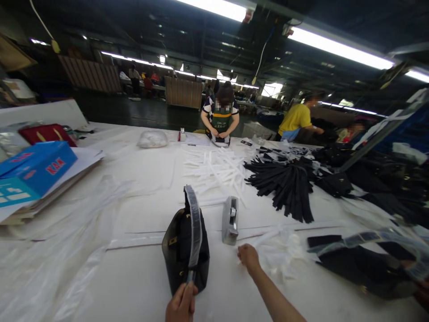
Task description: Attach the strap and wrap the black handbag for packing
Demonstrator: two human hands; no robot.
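Note:
A black handbag (181,250) stands on the white table (140,214) in front of me, its handle (193,219) wrapped in clear film and arched upward. My left hand (181,304) is closed on the lower end of that wrapped handle, at the bag's near side. My right hand (248,257) reaches out to the right of the bag, fingers curled, just short of a grey tape dispenser (230,220) and touching crumpled clear plastic (281,250). Whether it holds anything is hidden.
White strips (217,167) and black straps (288,185) lie spread mid-table. More black bags (368,264) sit at the right. A blue box (33,172) rests on papers at the left. A person in a green apron (220,117) works across the table, another in yellow (296,118) farther right.

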